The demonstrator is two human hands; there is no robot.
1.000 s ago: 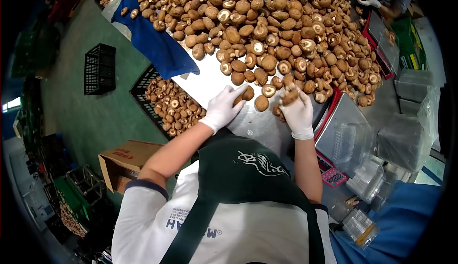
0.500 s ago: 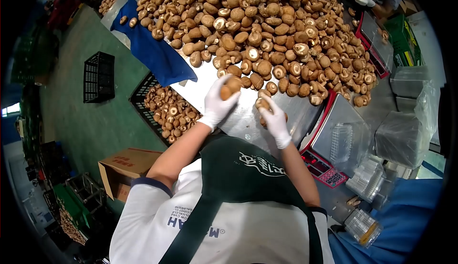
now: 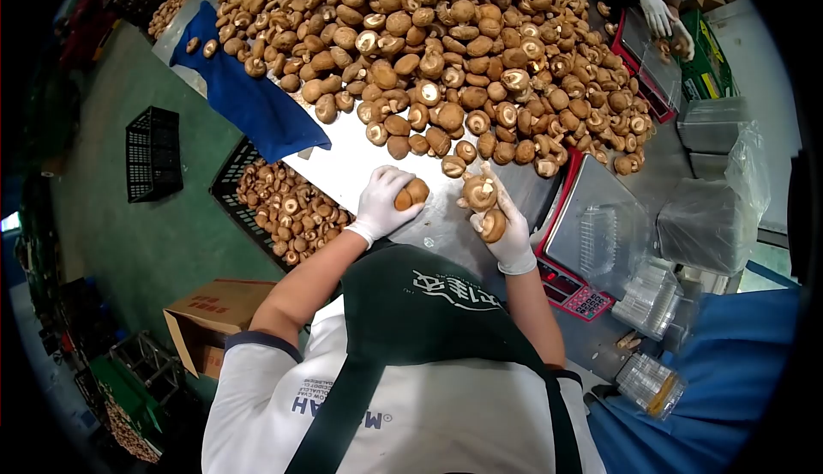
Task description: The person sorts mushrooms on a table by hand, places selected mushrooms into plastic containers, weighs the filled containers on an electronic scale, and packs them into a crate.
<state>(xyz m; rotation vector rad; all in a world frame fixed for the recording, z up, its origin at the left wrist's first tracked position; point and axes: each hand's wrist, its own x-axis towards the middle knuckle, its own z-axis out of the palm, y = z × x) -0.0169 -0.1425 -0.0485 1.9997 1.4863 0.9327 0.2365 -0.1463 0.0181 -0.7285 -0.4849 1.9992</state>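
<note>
My left hand [image 3: 383, 202], in a white glove, is closed around brown mushrooms [image 3: 412, 194] above the metal table [image 3: 429, 229]. My right hand [image 3: 511, 232], gloved too, faces palm up with mushrooms [image 3: 480, 191] resting in its curled fingers; one shows its pale stem and another lies nearer the wrist. A single mushroom [image 3: 453, 166] lies on the table just beyond the right fingertips. Past both hands rises a large heap of mushrooms [image 3: 446, 54].
A black crate [image 3: 225, 184] of mushrooms stands at the left below the table edge. A blue cloth [image 3: 249, 97] lies on the table's left side. Right of my hand is a scale [image 3: 591, 217] with a clear tray. A co-worker's gloved hands [image 3: 656, 11] are at the upper right.
My left hand has drawn back toward my body with its mushrooms. My right hand has turned palm up, showing the mushrooms in it. The co-worker's hands have moved over their scale.
</note>
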